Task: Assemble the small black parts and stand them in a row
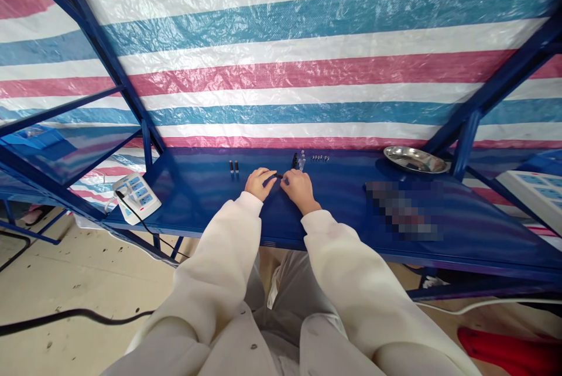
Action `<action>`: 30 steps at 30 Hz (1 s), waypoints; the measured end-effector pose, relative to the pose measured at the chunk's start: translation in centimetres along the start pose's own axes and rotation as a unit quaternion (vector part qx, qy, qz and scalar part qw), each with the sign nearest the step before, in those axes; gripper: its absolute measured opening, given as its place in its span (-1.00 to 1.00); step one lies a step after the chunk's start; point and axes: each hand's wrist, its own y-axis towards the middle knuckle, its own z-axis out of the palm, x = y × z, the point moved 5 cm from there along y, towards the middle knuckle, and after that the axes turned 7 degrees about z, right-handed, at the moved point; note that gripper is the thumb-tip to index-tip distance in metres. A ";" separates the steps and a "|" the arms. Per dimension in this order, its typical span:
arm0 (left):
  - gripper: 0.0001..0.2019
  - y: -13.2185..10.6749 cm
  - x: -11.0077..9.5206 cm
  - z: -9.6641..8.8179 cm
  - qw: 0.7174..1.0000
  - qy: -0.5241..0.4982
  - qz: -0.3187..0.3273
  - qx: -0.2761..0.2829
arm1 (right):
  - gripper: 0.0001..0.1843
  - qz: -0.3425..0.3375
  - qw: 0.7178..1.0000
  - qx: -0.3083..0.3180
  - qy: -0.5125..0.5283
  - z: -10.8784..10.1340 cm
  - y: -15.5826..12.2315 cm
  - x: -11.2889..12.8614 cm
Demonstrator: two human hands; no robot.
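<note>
Right now, both hands meet over the middle stretch of the blue table (197, 203), and a small dark rod (279, 175) sits between them. Its long axis runs roughly sideways, along the front edge, one end toward the left hand (260, 183), the other toward the right hand (299, 187). Fingertips of each are pinched on it; which end is its front I cannot tell. Two dark cylinders (234, 167) stand side by side to the left, nearer the back edge. Beyond the right hand, close to that edge, are black pieces (295, 160), clear pieces (302, 160) and a row of small metal parts (320, 158). A shiny dish (416, 160) rests by the back right corner, a white power strip (137, 198) at the left edge. Striped sheeting (298, 71) hangs behind, framed by blue posts (466, 144), above a stained pale floor (88, 282).
</note>
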 end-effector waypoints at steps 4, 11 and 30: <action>-0.80 0.0 0.4 0.0 1.000 -0.002 -0.010 -0.023 | -0.83 -0.029 0.999 -0.016 -0.005 -0.1 -0.1 0.3; -0.84 0.0 0.4 0.1 1.000 0.000 -0.029 0.000 | -0.81 -0.081 0.997 -0.011 -0.004 0.1 -0.2 0.5; -0.89 9.0 -2.6 -5.8 0.912 0.214 0.106 0.333 | -0.80 -0.076 0.988 0.014 0.136 -0.2 -0.2 0.7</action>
